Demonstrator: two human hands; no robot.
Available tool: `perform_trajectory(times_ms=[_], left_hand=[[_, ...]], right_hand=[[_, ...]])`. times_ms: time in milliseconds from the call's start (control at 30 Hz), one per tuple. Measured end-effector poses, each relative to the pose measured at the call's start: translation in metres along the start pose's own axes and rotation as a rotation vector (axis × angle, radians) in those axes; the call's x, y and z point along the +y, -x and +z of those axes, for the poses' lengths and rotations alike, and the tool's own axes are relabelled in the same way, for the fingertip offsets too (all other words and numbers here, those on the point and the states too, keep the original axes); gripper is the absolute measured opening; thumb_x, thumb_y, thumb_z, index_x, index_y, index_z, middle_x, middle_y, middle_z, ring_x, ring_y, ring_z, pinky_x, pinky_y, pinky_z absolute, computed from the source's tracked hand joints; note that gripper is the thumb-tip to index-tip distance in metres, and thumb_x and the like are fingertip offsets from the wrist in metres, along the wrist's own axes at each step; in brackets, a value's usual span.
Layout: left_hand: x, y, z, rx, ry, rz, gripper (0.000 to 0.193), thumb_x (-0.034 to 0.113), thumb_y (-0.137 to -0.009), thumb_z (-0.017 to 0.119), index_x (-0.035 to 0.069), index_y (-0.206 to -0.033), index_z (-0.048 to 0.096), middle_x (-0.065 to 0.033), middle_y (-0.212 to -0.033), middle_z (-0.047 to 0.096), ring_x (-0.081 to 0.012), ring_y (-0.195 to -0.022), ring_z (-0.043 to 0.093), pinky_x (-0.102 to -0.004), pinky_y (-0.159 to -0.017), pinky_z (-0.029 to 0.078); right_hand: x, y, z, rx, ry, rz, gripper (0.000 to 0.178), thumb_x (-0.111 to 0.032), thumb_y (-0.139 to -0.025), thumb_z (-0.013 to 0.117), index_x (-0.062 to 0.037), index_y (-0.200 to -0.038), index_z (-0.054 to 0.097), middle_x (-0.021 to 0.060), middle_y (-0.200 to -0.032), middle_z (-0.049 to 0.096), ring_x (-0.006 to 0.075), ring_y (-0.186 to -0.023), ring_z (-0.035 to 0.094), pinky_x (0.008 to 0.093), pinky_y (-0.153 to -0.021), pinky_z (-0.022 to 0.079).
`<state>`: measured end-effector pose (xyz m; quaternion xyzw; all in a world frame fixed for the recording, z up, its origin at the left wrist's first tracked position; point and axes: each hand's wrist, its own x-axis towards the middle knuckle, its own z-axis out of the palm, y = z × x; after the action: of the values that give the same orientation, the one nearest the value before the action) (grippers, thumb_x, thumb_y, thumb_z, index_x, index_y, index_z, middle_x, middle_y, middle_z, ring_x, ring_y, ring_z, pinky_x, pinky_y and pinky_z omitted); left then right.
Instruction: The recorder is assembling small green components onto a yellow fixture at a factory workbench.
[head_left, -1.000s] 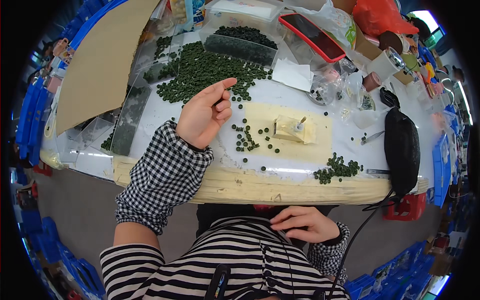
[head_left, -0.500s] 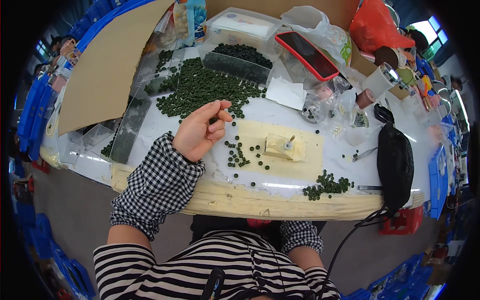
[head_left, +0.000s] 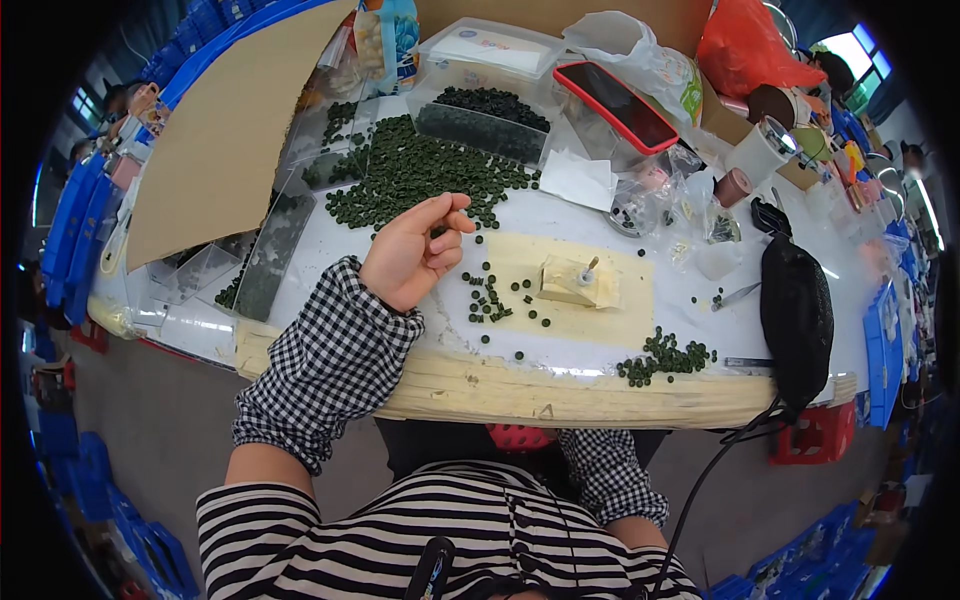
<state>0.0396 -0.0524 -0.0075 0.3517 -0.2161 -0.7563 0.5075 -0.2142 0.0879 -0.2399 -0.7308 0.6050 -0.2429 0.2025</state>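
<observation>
Left hand (head_left: 415, 258): grip curled, pinch cannot be told. Right hand: hidden. Green-piece pile (head_left: 420, 165): loose, apparently outstanding; smaller heap (head_left: 663, 358) (near edge) lies apart on the counter (head_left: 500, 393).

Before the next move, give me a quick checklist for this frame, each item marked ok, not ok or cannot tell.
1. Left hand in clear view, above the table: ok.
2. Left fingertips empty: cannot tell; the curled fingers could hide a small piece.
3. Right hand visible: not ok; only the checked sleeve and some forearm show, below the table edge.
4. Yellow block resting on the yellow sheet, its pin pointing up: ok.
5. Yellow sheet free of loose green pieces: not ok; several lie left of the block.
</observation>
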Motion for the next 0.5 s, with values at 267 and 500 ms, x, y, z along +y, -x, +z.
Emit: perform_trajectory(times_ms=[267, 500], left_hand=[[-0.001, 0.000, 0.000, 0.009, -0.028, 0.012, 0.024, 0.015, -0.098, 0.040, -0.003, -0.110, 0.051, -0.0036, -0.079, 0.053, -0.0054, -0.057, 0.034, -0.0184, -0.049, 0.031], [-0.004, 0.001, -0.003, 0.005, -0.084, -0.003, 0.037, 0.011, -0.098, 0.042, -0.006, -0.130, 0.040, -0.0011, -0.089, 0.049, -0.0049, -0.064, 0.035, -0.0173, -0.054, 0.034]], right_hand=[[-0.008, 0.000, -0.002, -0.011, 0.025, -0.024, 0.039, -0.024, -0.090, 0.056, -0.0023, -0.122, 0.051, 0.0151, -0.108, 0.061, 0.0270, -0.103, 0.057, 0.0360, -0.089, 0.045], [-0.013, 0.003, 0.003, 0.002, 0.053, -0.082, 0.040, -0.025, -0.089, 0.057, -0.0023, -0.122, 0.050, 0.0152, -0.106, 0.062, 0.0273, -0.103, 0.058, 0.0364, -0.089, 0.045]])
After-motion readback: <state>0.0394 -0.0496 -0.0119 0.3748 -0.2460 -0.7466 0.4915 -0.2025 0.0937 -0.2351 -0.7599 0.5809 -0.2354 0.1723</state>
